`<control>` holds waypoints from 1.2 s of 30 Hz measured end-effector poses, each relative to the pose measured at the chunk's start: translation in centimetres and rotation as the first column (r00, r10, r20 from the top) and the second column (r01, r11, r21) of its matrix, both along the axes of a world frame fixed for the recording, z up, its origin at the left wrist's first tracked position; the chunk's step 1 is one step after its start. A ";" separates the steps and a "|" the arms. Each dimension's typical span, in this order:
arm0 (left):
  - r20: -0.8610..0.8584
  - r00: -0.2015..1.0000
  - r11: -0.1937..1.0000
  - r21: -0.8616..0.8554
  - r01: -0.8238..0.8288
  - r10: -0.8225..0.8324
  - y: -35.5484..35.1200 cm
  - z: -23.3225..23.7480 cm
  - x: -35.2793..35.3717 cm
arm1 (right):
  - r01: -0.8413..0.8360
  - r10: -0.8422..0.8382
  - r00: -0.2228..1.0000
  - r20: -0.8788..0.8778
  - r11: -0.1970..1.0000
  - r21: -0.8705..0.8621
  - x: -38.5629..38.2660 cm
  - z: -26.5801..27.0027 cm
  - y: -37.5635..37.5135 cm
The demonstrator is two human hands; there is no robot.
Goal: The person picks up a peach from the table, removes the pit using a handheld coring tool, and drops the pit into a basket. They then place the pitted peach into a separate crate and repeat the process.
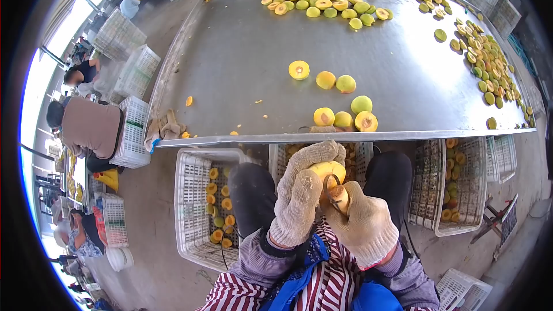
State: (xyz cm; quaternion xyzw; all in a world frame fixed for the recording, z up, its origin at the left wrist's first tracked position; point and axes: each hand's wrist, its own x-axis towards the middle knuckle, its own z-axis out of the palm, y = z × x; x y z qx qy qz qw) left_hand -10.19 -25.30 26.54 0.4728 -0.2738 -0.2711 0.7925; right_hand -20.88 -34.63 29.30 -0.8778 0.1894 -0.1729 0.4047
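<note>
Both hands wear off-white knitted gloves and meet above my lap, just below the table's front edge. My left hand (300, 193) is wrapped round a yellow halved fruit (328, 170). In my right hand (364, 219) is a tool with a wooden handle (339, 196) and a curved metal loop, which touches the fruit. The loop's far part is hidden against the fruit. Nearest on the metal table (230, 80) lie a halved fruit with a brownish centre (366, 121) and several yellow-green ones, beside a dark-tipped item (320, 129) at the edge.
Fruit piles (328, 0) lie at the table's back and right side. A crumpled glove (170, 125) rests at its left corner. Below stand crates of fruit, left (187, 219) and right (475, 196). People (92, 126) sit among crates at far left.
</note>
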 end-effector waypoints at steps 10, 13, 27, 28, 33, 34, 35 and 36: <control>0.096 0.986 0.962 0.253 0.107 -0.135 -0.3 3.5 1.8 | -0.085 0.123 0.992 -0.019 0.784 0.614 -0.5 0.5 -0.8; 0.203 0.954 0.932 0.331 0.145 -0.220 -0.8 4.3 2.3 | 0.048 0.416 0.893 -0.171 0.291 0.956 -0.7 2.4 -2.5; -0.618 0.732 0.949 -0.285 0.134 -0.289 -4.1 1.8 1.5 | -0.037 0.361 0.919 -0.160 0.481 0.876 -1.1 1.7 -3.7; -0.675 0.684 0.960 -0.217 0.176 -0.278 -3.6 1.2 2.0 | -0.045 0.346 0.924 -0.165 0.526 0.849 -1.4 1.6 -4.1; -0.270 0.946 0.865 0.415 0.282 -0.179 0.5 1.1 3.8 | 0.068 0.004 0.994 -0.108 0.757 0.650 -1.2 2.2 -3.9; -0.334 0.938 0.903 0.369 0.222 -0.095 0.9 1.3 3.9 | 0.048 0.002 0.995 -0.101 0.870 0.491 -1.2 1.8 -3.5; -0.401 0.916 0.933 0.325 0.158 -0.015 1.2 1.4 3.8 | 0.029 0.001 0.995 -0.095 0.949 0.313 -1.0 1.4 -3.2; -0.320 0.947 0.944 0.306 0.127 -0.024 1.2 0.8 3.8 | 0.024 0.007 0.995 -0.096 0.950 0.311 -0.7 0.8 -2.9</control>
